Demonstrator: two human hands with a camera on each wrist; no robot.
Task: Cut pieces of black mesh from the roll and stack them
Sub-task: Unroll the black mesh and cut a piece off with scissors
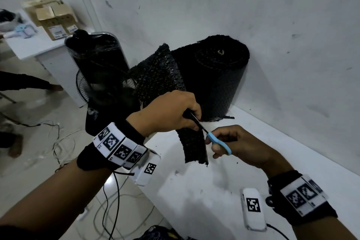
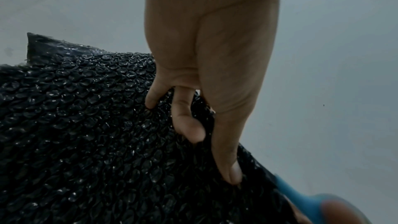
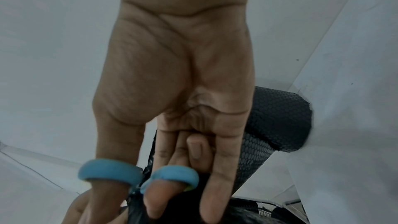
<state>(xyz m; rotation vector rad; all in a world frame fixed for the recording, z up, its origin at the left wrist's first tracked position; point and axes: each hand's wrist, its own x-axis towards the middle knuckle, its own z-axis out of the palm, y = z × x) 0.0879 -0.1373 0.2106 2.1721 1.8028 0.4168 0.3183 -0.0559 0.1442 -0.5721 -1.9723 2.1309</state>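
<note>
A thick roll of black mesh (image 1: pixel 218 76) stands upright on the white table (image 1: pixel 282 152) against the wall, and shows again as the roll (image 3: pixel 280 117) in the right wrist view. A loose length of mesh (image 1: pixel 157 78) runs from it toward me. My left hand (image 1: pixel 173 113) grips this mesh (image 2: pixel 86 134) near the cut, thumb and fingers (image 2: pixel 189 125) pinching the sheet. My right hand (image 1: pixel 233 146) holds blue-handled scissors (image 1: pixel 218 140), thumb and a finger through the loops (image 3: pixel 137 176). The blades point into the mesh under my left hand. A cut strip (image 1: pixel 194 148) hangs below.
A black standing fan (image 1: pixel 101 68) wrapped in plastic stands left of the roll. Cardboard boxes (image 1: pixel 52 17) sit on a white desk at the far left. Cables (image 1: pixel 64 148) lie on the tiled floor. Another person's foot (image 1: pixel 15 146) is at the left edge.
</note>
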